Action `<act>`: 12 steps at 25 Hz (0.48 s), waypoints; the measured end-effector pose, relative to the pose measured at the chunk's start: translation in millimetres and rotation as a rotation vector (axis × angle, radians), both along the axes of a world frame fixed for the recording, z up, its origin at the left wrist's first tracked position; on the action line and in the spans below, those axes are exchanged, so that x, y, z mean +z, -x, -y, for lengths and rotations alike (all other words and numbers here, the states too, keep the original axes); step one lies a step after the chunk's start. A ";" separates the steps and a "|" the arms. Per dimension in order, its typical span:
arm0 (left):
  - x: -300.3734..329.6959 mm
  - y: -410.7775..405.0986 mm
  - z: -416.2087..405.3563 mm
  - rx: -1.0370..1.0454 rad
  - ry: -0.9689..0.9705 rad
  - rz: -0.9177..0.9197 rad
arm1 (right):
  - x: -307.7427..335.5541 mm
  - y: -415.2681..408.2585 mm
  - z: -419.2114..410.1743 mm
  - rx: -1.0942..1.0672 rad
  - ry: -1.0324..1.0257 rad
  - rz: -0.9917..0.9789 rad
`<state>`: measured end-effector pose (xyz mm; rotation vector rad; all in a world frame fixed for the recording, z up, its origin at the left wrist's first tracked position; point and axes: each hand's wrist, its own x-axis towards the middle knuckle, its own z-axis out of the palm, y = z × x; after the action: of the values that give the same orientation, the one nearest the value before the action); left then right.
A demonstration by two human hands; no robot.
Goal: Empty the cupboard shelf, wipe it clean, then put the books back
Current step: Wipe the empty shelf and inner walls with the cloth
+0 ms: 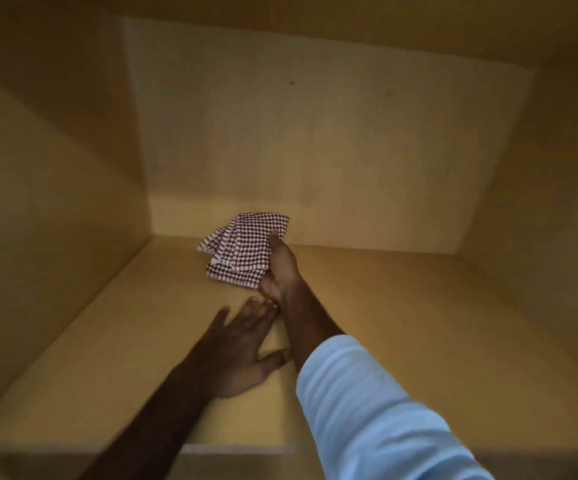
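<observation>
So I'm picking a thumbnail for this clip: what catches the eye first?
The checked cloth, held by the right hand at the back of the bare shelf, stands out most. Next comes the left hand, flat on the shelf beside it, and the pale blue sleeve at lower right.

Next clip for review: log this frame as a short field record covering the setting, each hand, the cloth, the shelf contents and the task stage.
setting: inside a yellow wooden cupboard, shelf board seen from above
right hand: grips the folded purple-and-white checked cloth near the back wall, light blue sleeve on the arm
left hand: fingers spread, palm down on the shelf board
cloth position: against the shelf board, towards the back
books: none in view
task stage: shelf emptied, wiping appears under way
</observation>
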<state>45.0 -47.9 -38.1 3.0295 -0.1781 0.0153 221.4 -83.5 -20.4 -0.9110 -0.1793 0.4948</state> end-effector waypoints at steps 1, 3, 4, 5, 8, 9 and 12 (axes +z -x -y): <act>-1.6 -5.1 13.8 0.006 0.028 -0.031 | -4.6 -13.0 31.4 -0.031 -0.078 -0.013; -3.2 -22.2 56.3 -0.068 0.047 -0.026 | -12.6 -32.8 101.9 -0.283 -0.020 0.084; -3.9 -33.5 79.6 -0.103 0.062 -0.024 | -11.3 -36.9 138.4 -0.524 0.072 0.158; -2.5 -43.3 101.9 -0.147 0.068 -0.015 | -9.5 -45.6 179.3 -0.709 0.147 0.287; -4.2 -62.7 140.0 -0.254 0.063 -0.027 | 17.6 -58.7 287.5 -1.170 0.742 0.636; -6.1 -63.4 147.3 -0.267 0.047 -0.022 | 16.9 -73.2 323.8 -1.220 1.075 0.815; -9.7 -63.6 149.3 -0.264 0.026 -0.035 | -3.5 -98.7 389.2 -0.635 1.774 0.779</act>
<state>108.6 -197.2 -47.8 2.9515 -0.5673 -0.0561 320.1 -472.7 -23.8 -2.7579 -0.1025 -0.5230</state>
